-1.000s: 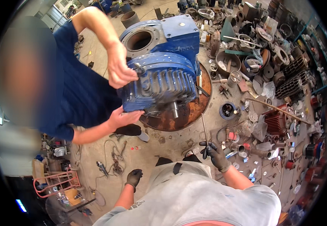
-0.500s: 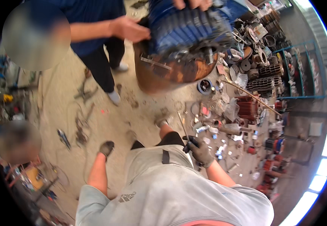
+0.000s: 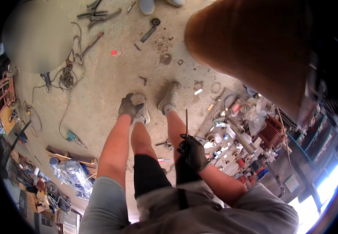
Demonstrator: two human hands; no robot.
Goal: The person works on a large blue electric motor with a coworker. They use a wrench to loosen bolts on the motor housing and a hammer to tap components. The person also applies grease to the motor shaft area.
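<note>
My right hand [image 3: 192,152], in a dark work glove, is closed around a thin dark rod [image 3: 187,121] that points forward. The rod's lower end is hidden in the fingers, so its kind is unclear. Stretched out in front of my left shoe [image 3: 143,113], my left hand [image 3: 130,106] is gloved too, with fingers and thumb apart and nothing in them. Beyond both hands, a small dark L-shaped piece [image 3: 143,80] lies on the concrete floor.
A large rusty drum [image 3: 223,43] stands at the far right. Nearby, loose parts surround a red finned housing [image 3: 270,132]. Leftward lie a chain [image 3: 66,76], a green power tool [image 3: 75,138] and cables. A red-capped bottle [image 3: 116,52] sits farther out. Another person's shoes [image 3: 146,6] show at the top.
My view has swung down and left; the blue motor and the other person's hands are out of sight. My left hand has reached forward and spread. The right hand still grips the rod.
</note>
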